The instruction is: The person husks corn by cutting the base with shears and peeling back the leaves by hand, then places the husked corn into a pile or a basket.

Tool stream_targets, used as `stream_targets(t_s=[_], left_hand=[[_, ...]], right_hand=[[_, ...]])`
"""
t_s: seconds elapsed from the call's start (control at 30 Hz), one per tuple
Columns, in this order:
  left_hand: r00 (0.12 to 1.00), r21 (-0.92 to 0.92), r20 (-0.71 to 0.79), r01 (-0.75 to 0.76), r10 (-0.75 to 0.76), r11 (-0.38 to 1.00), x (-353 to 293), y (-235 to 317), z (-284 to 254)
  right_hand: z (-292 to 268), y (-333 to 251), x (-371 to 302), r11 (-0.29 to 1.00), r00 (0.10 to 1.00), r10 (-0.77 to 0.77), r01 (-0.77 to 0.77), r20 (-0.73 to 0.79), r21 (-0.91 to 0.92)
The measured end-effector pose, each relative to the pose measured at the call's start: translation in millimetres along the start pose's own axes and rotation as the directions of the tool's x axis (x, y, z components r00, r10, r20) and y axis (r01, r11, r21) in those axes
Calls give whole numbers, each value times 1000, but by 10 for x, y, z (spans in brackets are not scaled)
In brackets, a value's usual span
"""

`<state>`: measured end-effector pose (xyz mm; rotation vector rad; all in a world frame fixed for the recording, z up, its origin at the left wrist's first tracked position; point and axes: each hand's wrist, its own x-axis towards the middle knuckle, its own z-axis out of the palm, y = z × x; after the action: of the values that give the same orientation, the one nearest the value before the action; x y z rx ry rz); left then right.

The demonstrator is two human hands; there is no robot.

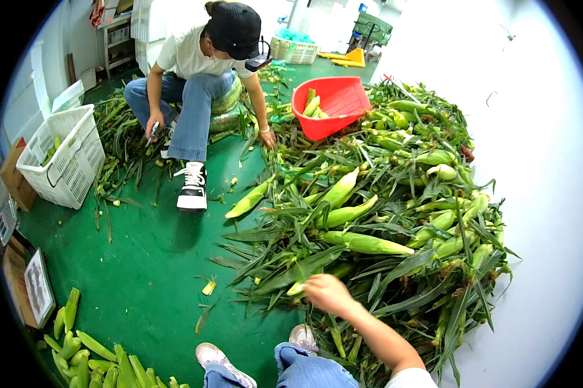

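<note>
My right hand (pixel 328 294) reaches in from the lower right over the near edge of a big heap of corn. Its fingers are curled at a pale green ear of corn (pixel 296 288), of which only one end shows beside the fingers. Just beyond the hand, a husk-covered ear (pixel 369 244) and another ear (pixel 348 213) lie on long green leaves (pixel 304 268). My left hand is out of view. My two shoes (pixel 223 362) stand on the green floor (pixel 143 271) at the bottom.
A co-worker sits opposite, one hand (pixel 154 124) holding a small tool, the other hand (pixel 267 137) at the heap. A red scoop-shaped bin (pixel 340 97) holds several ears. A white crate (pixel 68 152) stands left, near a scale (pixel 38 288). More ears (pixel 91 362) lie lower left.
</note>
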<state>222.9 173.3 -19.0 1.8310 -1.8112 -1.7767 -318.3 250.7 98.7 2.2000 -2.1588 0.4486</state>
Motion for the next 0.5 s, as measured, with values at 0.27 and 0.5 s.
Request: stream_targets(t_s=[0.27,0.5], left_hand=[[988,-31,-109,-112,108,993,-399,-414,-103],[926,-149,19,-369,376,917,6,1535,-236]], right_hand=[[-629,1335,-382,626,810,583,-403,57,-668],[-254,426,40,616,748,616,-653,247,441]])
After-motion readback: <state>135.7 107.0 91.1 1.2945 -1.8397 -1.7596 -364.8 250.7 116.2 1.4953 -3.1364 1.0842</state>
